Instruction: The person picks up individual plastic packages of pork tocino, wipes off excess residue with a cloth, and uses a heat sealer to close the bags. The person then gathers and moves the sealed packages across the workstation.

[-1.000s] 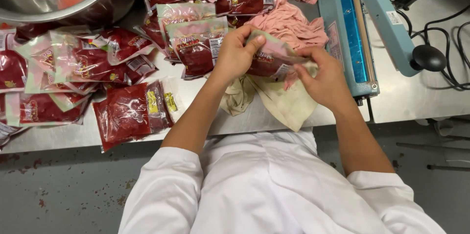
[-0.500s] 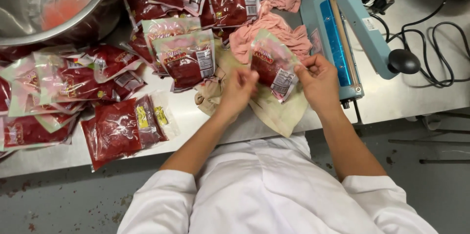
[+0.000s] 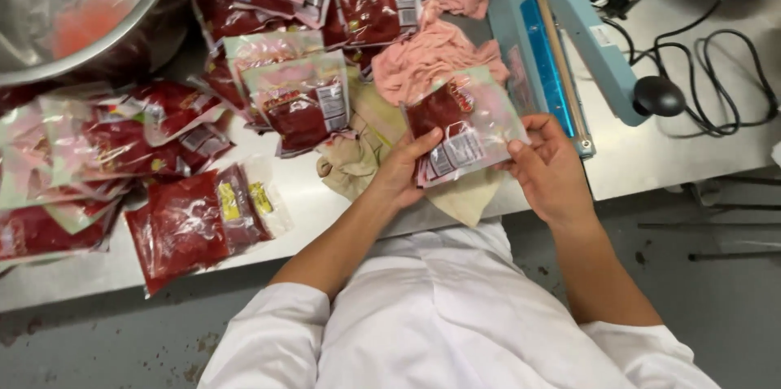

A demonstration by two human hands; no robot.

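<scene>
Crowding the counter [image 3: 667, 169] leftward, red filled packets [image 3: 175, 226] lie up to its front edge. The left hand [image 3: 403, 173] and right hand [image 3: 549, 169] each grip, clamped, one pouch [image 3: 464, 128] above the beige cloth [image 3: 358, 157]; the blue heat sealer [image 3: 561, 39] sits just right, bare steel beyond.

A white short-sleeved coat, forearms bare, both hands ungloved.

Clear plastic pouch [image 3: 462, 124] w/ dark red filling, white label & red-yellow print; more red-filled pouches [image 3: 179, 226] w/ yellow tags across the dull grey steel table [image 3: 667, 153]. Pale blue heat sealer [image 3: 561, 39], darker blue strip, black knob & black cord [image 3: 724, 72]. Pink cloth [image 3: 431, 55], beige rag [image 3: 358, 157], silver bowl [image 3: 73, 6], white coat [image 3: 455, 316].
</scene>
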